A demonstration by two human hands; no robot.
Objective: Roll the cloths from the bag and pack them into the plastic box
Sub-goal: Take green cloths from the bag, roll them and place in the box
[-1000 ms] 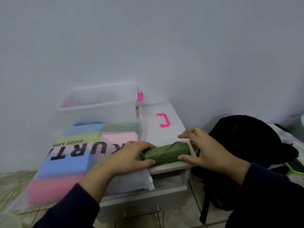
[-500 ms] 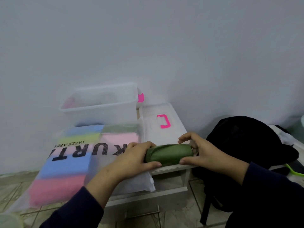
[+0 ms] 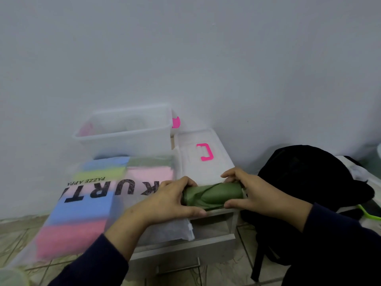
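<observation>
Item: green cloth [image 3: 212,195], rolled into a tight cylinder, lying crosswise at lower centre of the frame. Compared with 1 second ago, when it was resting pressed on the desk [image 3: 214,212] edge, it is now being lifted clear of that edge, and the loose fold is looking tucked in.

Left hand [image 3: 165,200]: fingers curling round the left end of the roll, gripping it.
Right hand [image 3: 255,191]: fingers and thumb wrapping the right end, gripping it.

Plastic box [image 3: 123,131]: clear, open, standing against the wall at centre left, well beyond the roll. A pink shape is showing inside; what it is cannot be told.
Lid [image 3: 202,159]: white with a pink handle, lying flat just behind the hands.
Bag [image 3: 90,203]: translucent, lettered, sitting at lower left, holding blue, pink, yellow and green folded cloths.
Black backpack [image 3: 309,178]: resting at right.

Judgement: rolling of this 1 cloth is appearing finished; carrying it up and left into the box is likely next, with several cloths remaining in the bag.
</observation>
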